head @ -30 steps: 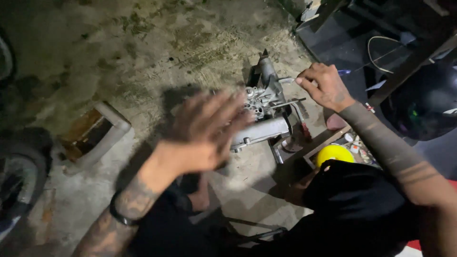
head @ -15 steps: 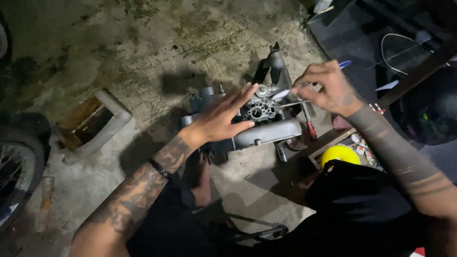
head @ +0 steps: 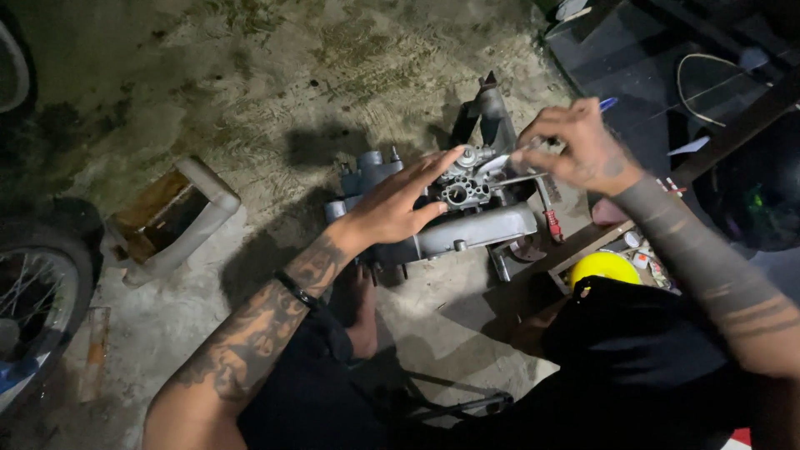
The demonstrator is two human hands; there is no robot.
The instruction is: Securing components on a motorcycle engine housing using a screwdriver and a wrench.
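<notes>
A: Head view: where's the engine?
B: On the concrete floor, in front of the person's knees.
A: The left hand?
B: Flat on the engine's near side, fingers spread open, tips at the carburettor.
A: The right hand?
B: Above the engine's far end, fingers pinched closed on a thin tool. A yellow cap lies right of the engine.

We see only a few candidates. Small packets in white with red and blue patches lie in a wooden box at our right, just beside a round yellow lid. A white slip of paper rests on the dark surface farther right. We see no signs or screens.
</notes>
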